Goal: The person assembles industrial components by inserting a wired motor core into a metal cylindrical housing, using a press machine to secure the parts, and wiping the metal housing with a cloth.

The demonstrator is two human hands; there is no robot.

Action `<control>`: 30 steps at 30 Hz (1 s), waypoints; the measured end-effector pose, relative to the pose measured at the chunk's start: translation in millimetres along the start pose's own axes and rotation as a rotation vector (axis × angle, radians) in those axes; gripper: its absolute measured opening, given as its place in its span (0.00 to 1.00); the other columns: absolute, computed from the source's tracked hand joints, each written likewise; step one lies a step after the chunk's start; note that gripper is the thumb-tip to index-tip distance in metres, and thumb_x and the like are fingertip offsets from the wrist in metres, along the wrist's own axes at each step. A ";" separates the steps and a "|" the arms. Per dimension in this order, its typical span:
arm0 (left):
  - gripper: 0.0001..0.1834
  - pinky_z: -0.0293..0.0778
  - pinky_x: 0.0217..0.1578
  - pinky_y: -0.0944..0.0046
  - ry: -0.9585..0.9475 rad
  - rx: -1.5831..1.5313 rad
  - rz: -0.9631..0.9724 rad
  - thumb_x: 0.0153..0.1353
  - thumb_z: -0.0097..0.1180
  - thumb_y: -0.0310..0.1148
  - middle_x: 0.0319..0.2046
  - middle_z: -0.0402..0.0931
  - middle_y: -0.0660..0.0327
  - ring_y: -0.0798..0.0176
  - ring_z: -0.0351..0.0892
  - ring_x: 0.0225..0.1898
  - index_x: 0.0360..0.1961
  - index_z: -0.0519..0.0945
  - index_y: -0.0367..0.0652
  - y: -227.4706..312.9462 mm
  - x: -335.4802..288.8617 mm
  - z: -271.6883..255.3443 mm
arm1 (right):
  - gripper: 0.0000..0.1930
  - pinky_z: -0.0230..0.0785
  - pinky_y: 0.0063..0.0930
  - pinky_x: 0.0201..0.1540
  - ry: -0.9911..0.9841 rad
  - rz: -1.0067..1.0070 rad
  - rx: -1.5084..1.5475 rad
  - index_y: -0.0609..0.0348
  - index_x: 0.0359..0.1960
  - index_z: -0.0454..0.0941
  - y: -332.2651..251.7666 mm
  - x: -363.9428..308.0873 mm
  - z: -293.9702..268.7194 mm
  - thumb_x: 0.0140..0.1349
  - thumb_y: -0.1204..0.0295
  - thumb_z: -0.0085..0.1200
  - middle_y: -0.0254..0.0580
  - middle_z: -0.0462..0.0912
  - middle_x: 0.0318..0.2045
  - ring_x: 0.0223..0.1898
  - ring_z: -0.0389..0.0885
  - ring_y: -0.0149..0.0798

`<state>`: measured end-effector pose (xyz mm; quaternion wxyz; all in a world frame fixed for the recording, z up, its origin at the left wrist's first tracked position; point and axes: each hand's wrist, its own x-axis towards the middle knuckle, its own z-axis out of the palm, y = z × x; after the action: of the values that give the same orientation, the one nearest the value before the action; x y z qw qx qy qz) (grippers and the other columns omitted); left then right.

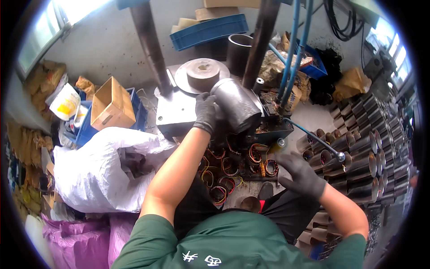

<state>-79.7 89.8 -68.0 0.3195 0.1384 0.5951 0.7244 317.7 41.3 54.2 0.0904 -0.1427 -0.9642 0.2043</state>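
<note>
My left hand point(206, 111), in a dark grey glove, is closed against the upper left side of a grey metal cylinder point(237, 104). The cylinder leans over the front edge of the white metal press bed point(172, 115), its lower end toward me. Behind it, a round stepped metal block point(203, 74) sits on the bed. To the right and lower, my gloved right hand point(302, 174) hovers with fingers apart, holding nothing. Just left of it are several stator coils point(230, 167) with red and yellow wires, low in front of the press.
Two dark steel columns point(150, 42) rise from the press. A blue lever with a ball knob point(316, 140) juts out near my right hand. Rows of shiny metal tubes point(363, 152) fill the right side. White sacks point(96, 170) and a cardboard box point(113, 105) stand left.
</note>
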 end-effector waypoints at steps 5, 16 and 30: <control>0.18 0.70 0.21 0.67 -0.075 -0.237 -0.129 0.63 0.61 0.30 0.28 0.71 0.66 0.70 0.69 0.24 0.53 0.74 0.44 15.9 -18.1 1.9 | 0.43 0.62 0.52 0.70 0.166 0.054 -0.165 0.62 0.70 0.65 38.5 127.8 68.8 0.56 0.59 0.71 0.64 0.72 0.64 0.65 0.70 0.66; 0.27 0.83 0.45 0.45 -0.440 -0.224 -0.532 0.68 0.56 0.48 0.53 0.81 0.48 0.47 0.83 0.49 0.60 0.77 0.41 -39.5 22.9 13.7 | 0.36 0.60 0.46 0.73 0.222 0.100 0.191 0.62 0.71 0.66 49.3 206.7 82.6 0.63 0.61 0.58 0.54 0.75 0.65 0.68 0.71 0.53; 0.26 0.86 0.46 0.50 -0.427 -0.641 -0.488 0.70 0.61 0.45 0.47 0.83 0.49 0.50 0.86 0.44 0.55 0.78 0.31 47.9 -40.0 15.6 | 0.19 0.79 0.36 0.56 0.395 0.149 0.633 0.67 0.52 0.77 22.5 231.6 9.7 0.60 0.73 0.55 0.45 0.84 0.49 0.50 0.85 0.42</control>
<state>-54.6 72.5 -11.3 0.6231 0.0347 0.2768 0.7307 102.4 129.7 62.9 0.2992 -0.2139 -0.8044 0.4665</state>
